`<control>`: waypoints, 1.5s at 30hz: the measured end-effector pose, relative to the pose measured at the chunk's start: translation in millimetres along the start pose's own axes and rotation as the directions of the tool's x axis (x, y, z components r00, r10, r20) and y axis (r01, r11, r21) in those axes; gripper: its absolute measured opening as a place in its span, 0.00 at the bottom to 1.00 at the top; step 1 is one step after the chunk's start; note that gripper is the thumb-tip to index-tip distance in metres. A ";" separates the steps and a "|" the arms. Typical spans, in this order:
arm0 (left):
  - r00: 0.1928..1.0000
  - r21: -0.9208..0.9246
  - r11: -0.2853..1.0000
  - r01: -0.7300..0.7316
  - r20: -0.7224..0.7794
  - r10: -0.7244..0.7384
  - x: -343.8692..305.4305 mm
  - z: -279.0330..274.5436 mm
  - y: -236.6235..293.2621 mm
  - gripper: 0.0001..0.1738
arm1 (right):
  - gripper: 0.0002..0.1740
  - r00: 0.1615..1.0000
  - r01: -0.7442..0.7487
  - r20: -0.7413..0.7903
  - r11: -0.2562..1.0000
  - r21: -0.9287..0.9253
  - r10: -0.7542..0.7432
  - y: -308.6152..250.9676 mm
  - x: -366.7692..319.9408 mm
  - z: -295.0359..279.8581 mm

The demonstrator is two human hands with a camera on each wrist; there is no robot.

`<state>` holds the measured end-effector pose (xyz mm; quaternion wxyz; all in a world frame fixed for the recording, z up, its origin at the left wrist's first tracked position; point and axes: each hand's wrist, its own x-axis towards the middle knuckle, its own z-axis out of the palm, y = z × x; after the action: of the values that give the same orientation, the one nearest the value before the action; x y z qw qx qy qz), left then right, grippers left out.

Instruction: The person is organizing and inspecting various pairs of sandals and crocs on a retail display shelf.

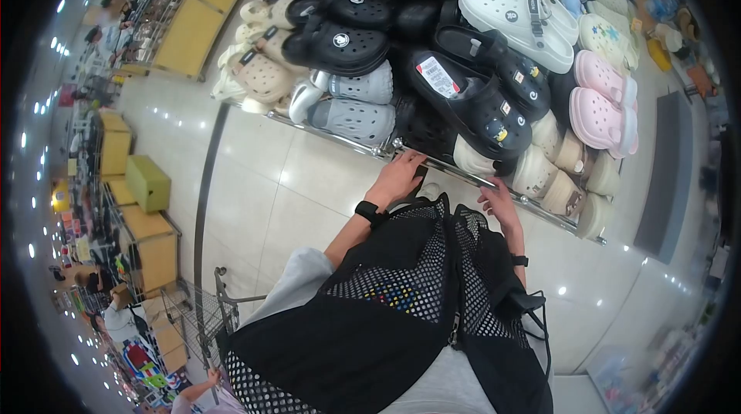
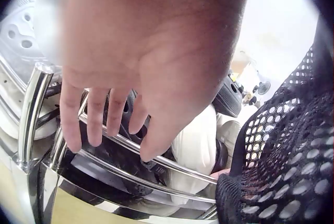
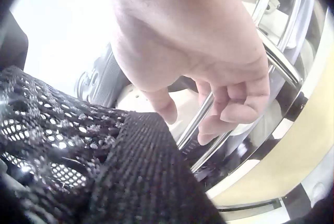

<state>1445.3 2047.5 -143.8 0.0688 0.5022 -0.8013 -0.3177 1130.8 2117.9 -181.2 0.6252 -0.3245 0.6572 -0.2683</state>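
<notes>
My left hand (image 1: 397,177) reaches the chrome rail (image 1: 455,173) along the front of a display of clogs. In the left wrist view its fingers (image 2: 95,117) hang straight and spread over the rail, gripping nothing. My right hand (image 1: 498,199) is at the same rail, further right. Its fingers (image 3: 242,104) are loosely bent beside the bars in the right wrist view, the thumb apart, nothing held. Closest behind the rail are a black clog with a tag (image 1: 471,101), grey clogs (image 1: 356,119) and a cream clog (image 1: 532,169).
White clogs (image 1: 513,9) and pink clogs (image 1: 600,117) top the pile at the right. A shopping cart (image 1: 193,317) stands behind at the left, with another person's hand near it. Wooden shelves (image 1: 197,16) and a green box (image 1: 147,182) line the left side.
</notes>
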 end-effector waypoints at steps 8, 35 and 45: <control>0.980 0.149 0.972 -0.184 -0.054 0.193 2.2 17.3 -7.4 0.30 | 0.30 1.000 0.006 -0.014 1.000 0.001 -0.006 6.1 -1.9 1.1; 0.994 0.114 0.987 -0.111 0.031 0.108 4.2 12.3 0.6 0.27 | 0.33 0.999 0.045 -0.013 0.999 -0.031 -0.045 7.0 -12.8 0.0; 0.992 0.119 0.985 -0.123 0.007 0.123 8.3 17.0 2.1 0.27 | 0.36 0.998 0.050 -0.026 0.999 -0.018 -0.051 0.5 -20.9 -1.9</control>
<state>1432.3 2048.6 -157.7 0.0582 0.4551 -0.8483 -0.2643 1129.0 2134.1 -167.8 0.6068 -0.3427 0.6592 -0.2826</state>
